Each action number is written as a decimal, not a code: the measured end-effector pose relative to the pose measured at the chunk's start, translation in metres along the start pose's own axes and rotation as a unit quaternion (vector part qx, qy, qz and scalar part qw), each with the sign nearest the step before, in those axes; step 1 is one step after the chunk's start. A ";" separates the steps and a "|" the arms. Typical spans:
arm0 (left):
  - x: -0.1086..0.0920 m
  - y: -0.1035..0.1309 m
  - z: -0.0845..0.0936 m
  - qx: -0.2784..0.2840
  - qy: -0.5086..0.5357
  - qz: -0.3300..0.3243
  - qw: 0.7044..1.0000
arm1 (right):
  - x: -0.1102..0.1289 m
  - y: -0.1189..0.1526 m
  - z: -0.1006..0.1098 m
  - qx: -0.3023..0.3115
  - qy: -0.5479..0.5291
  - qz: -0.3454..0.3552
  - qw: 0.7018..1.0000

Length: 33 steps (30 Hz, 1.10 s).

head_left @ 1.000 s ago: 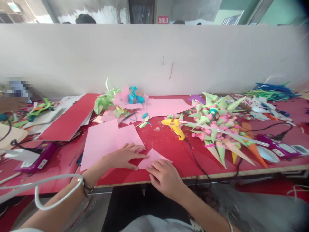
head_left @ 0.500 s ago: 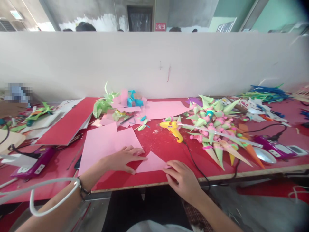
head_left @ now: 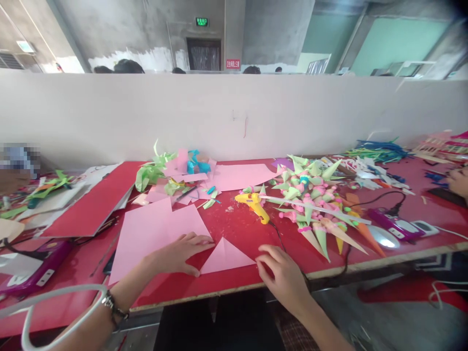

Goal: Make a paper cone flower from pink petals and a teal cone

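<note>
A pink paper triangle (head_left: 226,258) with a faint crease lies flat on the red table near its front edge. My left hand (head_left: 179,254) rests at the triangle's left side, palm down with the fingers stretched out, partly over a larger pink sheet (head_left: 142,231). At the triangle's right tip is my right hand (head_left: 281,273), thumb and forefinger apart and nothing held between them. Whether the thumb still touches the tip is hard to tell. A yellow glue gun (head_left: 256,205) with a long clear glue stick lies beyond the triangle.
Paper scraps (head_left: 183,170) lie at the back. To the right is a heap of green and pink paper cones (head_left: 314,195), then a purple power strip (head_left: 395,225). Another purple power strip (head_left: 46,265) and a red board (head_left: 91,202) are leftward. A co-worker's hand (head_left: 458,181) shows far right.
My right hand has let go of the triangle's right corner, its fingers spreading apart. My left hand stays beside the triangle. The view has tilted up and shifted right.
</note>
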<state>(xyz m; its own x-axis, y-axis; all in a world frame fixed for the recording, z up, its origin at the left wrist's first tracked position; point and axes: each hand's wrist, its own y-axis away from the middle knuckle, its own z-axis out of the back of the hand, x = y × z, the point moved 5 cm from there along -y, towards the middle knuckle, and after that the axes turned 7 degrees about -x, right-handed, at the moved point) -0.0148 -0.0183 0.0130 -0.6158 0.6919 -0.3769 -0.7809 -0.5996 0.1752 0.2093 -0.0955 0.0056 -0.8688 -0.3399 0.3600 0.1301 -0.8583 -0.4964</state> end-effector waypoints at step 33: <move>-0.026 -0.001 -0.004 -0.177 -0.019 0.042 0.983 | 0.027 -0.022 -0.032 0.043 -0.155 -0.076 0.984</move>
<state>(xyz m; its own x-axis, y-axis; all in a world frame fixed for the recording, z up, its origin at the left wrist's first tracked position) 0.0024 -0.0375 0.0185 -0.6852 0.6450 -0.3384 -0.6460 -0.7527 -0.1268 0.1678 -0.0739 0.0011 -0.6956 -0.2952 0.6550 0.0625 -0.9331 -0.3541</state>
